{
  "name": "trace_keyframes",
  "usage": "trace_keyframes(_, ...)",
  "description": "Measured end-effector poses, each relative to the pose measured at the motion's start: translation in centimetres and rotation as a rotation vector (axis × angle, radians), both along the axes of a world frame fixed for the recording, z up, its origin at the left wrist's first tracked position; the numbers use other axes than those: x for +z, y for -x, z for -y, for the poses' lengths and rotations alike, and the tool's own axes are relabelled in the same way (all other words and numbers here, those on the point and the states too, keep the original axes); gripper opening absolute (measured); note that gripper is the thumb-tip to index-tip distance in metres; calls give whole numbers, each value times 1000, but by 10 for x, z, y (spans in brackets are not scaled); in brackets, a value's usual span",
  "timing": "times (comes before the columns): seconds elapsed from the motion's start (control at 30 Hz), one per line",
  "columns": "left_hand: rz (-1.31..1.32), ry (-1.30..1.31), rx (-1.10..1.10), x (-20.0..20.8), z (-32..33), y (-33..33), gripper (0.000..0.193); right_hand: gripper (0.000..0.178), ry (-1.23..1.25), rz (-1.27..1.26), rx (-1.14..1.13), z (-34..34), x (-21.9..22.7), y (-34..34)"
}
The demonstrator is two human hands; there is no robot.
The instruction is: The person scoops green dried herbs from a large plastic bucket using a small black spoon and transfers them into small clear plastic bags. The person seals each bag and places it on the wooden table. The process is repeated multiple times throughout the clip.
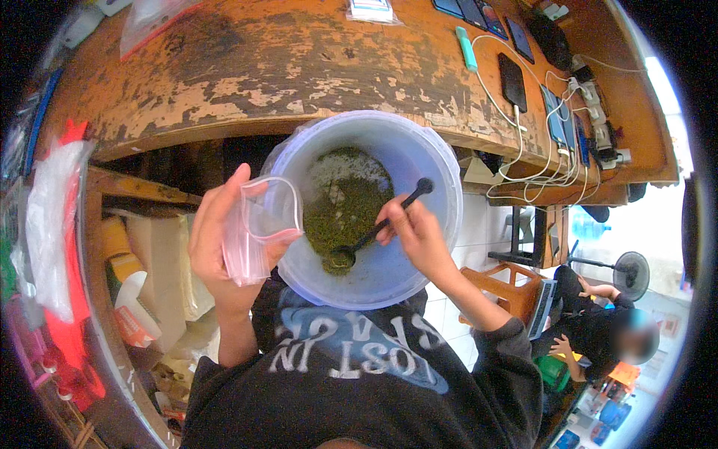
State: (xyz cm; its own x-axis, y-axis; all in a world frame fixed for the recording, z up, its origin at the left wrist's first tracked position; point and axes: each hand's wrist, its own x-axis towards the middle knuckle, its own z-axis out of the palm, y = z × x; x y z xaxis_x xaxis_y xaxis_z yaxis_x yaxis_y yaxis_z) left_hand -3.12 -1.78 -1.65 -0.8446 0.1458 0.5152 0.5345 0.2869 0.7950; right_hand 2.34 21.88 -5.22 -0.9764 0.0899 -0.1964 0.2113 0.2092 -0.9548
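Observation:
My left hand [213, 236] grips several clear zip bags [250, 258] with pinkish edges, and the mouth of the top one gapes wide. In my right hand [415, 236] is a black double-ended measuring spoon [372, 236], held near the middle of its handle. Its larger bowl rests low in a whitish plastic bucket [443, 187], at the green dried flakes [344, 191] on the bottom. The smaller end points up toward the far right rim. The bags stay apart from the spoon, over the bucket's left rim.
Beyond the bucket runs a worn wooden table [299, 82]. Phones [512, 81], charging cables [538, 179] and a teal marker-like stick [466, 49] lie at its right. Left are a cardboard box [157, 277] and plastic packaging [56, 224]. A person [591, 329] sits near a fan [630, 275].

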Motion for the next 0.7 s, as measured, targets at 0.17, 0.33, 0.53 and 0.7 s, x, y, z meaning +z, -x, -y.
trace_keyframes(0.17,47,3,7,3,-4,-3,71,27,43,4,-36,-2,-9,-8)
trace_keyframes(0.33,37,-43,2,-2,-9,-5,71,29,40,14,-83,-5,-5,-6)
trace_keyframes(0.53,45,39,18,6,-9,-7,71,29,66,-12,-159,-1,-3,-8)
trace_keyframes(0.7,23,-10,8,1,-12,-7,71,29,55,-7,-150,0,-9,-13)
